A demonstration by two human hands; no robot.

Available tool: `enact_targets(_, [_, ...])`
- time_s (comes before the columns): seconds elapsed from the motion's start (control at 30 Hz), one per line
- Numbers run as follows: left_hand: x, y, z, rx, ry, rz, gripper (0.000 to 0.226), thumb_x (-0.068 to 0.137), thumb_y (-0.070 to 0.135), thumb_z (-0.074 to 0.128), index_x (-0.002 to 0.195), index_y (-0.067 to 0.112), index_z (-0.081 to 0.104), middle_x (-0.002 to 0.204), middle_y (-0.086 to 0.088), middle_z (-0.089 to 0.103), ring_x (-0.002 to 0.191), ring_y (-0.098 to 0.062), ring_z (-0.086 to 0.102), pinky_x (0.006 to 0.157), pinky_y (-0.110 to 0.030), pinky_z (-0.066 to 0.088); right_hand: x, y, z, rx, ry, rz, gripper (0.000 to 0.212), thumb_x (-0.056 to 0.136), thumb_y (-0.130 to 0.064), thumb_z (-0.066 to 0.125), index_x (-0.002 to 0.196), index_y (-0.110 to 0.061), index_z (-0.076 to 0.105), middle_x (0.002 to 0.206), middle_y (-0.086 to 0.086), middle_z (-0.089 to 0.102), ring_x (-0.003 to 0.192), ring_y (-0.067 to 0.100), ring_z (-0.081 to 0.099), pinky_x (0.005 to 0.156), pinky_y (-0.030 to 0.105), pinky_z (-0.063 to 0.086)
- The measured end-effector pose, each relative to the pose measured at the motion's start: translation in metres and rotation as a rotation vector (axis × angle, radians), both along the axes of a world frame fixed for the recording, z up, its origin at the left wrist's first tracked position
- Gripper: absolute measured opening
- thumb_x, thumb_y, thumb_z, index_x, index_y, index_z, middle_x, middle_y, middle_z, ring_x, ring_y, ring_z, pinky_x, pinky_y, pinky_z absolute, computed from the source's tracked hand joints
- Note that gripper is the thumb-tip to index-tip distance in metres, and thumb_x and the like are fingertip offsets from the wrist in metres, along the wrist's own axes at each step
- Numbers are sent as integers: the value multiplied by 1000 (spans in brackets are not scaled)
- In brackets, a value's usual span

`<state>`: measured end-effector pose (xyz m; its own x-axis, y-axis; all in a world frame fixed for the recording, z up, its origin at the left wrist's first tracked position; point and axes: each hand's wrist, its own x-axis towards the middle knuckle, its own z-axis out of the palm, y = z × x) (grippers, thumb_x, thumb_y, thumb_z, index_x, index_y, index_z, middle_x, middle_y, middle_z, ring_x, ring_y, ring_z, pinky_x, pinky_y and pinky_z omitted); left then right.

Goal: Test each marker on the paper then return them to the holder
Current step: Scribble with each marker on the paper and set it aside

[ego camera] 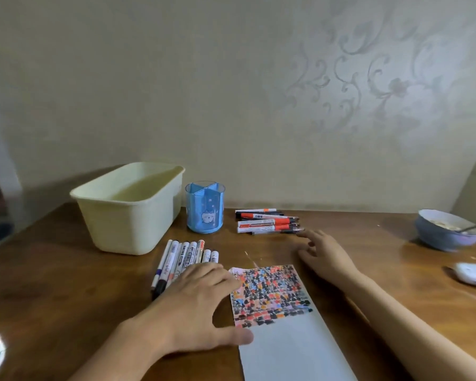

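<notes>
Nearest, at the bottom centre of the frame, a sheet of paper (286,325) lies on the brown wooden table (52,284); its lower part is blank white and its upper part is crowded with small black, red, orange and blue test marks. The left hand (193,298) lies flat at the paper's left edge, fingers spread and straight, thumb on the sheet, holding nothing. Its fingertips cover the near ends of a row of markers (182,259) lying side by side, just left of the paper. Their white barrels carry printed labels, but the lettering is too blurred for me to read.

Right of centre, the right hand (324,254) reaches away from the paper with loose, parted fingers, empty, its fingertips just short of a second group of markers (267,221) with orange-red bands. One label seems to bear dark characters, though I cannot make them out.

Further back, left of that group, stands the blue translucent holder (205,207), divided into compartments, with a small cartoon face on its front. Left of it sits a cream plastic bin (129,213). At the right edge are a bluish bowl (445,229) and a small white device (473,273).
</notes>
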<state>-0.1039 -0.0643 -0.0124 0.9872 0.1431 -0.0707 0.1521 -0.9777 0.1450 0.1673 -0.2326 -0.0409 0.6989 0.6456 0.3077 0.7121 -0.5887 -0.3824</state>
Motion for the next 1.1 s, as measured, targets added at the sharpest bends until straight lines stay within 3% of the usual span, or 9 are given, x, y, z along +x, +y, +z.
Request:
enact_targets(0.27, [1,4,-3,6,54,-3,106,65,98,40,154,47,12,157,30,8,145,3,-3,118,-30,-1,9,32,2,-130,-100,3,48,98,-26,51,145,-29,47,150,-1,49,132,24,47,106,38,40])
enact_targets(0.73, [0,6,-4,-34,98,-2,105,65,97,43,153,49,10,158,32,2,146,2,-9,121,-35,1,20,37,-1,-171,-115,11,44,99,-29,48,143,-26,51,145,1,50,131,23,47,106,38,43])
enact_targets(0.87, [0,5,-3,-33,107,2,104,66,96,43,153,49,10,158,31,2,146,1,-9,121,-35,1,21,39,2,-175,-134,-5,32,96,-25,50,127,-21,58,132,1,58,119,22,52,96,36,47])
enact_targets(1.0, [0,4,-2,-31,117,4,103,67,95,44,153,49,10,158,30,2,147,0,-9,121,-36,1,23,37,3,-146,-163,5,28,97,-24,55,125,-23,59,127,0,56,112,20,56,80,29,47])
enact_targets(1.1, [0,4,-1,-32,122,4,103,67,94,44,153,49,10,159,30,2,147,0,-9,121,-36,1,25,33,3,-154,-159,16,19,98,-28,58,116,-27,66,122,-2,55,107,18,58,79,29,49])
